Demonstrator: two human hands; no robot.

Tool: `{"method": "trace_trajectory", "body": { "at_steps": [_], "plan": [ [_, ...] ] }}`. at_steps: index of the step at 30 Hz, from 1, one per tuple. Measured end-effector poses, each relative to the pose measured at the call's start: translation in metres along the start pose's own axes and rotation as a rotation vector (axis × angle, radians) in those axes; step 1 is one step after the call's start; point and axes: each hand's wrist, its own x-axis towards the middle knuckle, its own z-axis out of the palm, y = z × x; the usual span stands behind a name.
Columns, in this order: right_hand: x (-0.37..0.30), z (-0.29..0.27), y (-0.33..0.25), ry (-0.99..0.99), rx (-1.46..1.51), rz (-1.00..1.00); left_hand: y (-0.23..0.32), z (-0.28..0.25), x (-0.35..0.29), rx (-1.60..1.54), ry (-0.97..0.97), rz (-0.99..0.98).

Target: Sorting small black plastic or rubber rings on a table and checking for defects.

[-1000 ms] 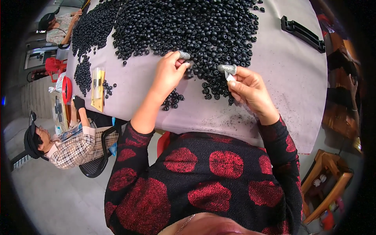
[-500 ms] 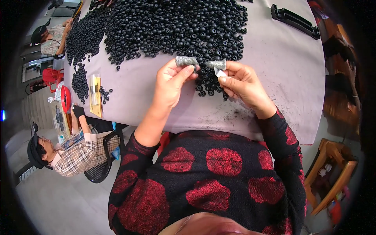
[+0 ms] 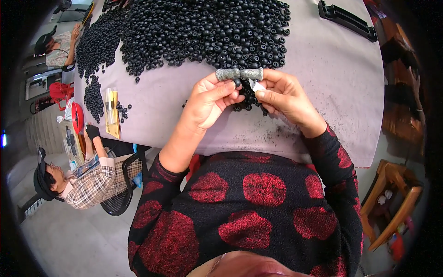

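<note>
My left hand pinches a small round black part between thumb and index finger. Closed around a small blade with a white wrapped grip is my right hand, and the blade's tip points at the black part. Both index fingers wear grey fabric finger covers, whose ends touch or nearly touch. Behind and below my fingers lies a pile of similar black parts, some of them showing a ring-shaped hollow.
Smaller black parts are heaped at the left on the grey-covered table. Near them lies a yellow card with a clear tube. A long black tray-like piece lies far right. Two people sit to the left; a wooden stool stands at right.
My left hand has moved right with the black part, so the finger covers now come together beside the blade. My right hand has barely shifted. The far-left person's hand has risen.
</note>
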Motion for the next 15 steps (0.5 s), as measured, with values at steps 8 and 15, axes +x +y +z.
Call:
{"method": "trace_trajectory", "body": {
  "at_steps": [8,15],
  "plan": [
    [-0.003,-0.001,-0.003,-0.162,0.076,0.014,0.001,0.01,-0.002,0.086,-0.041,0.004],
    [-0.005,0.003,-0.003,-0.178,0.02,0.042,-0.001,0.006,0.001,-0.097,-0.017,-0.072]
  ]
}}
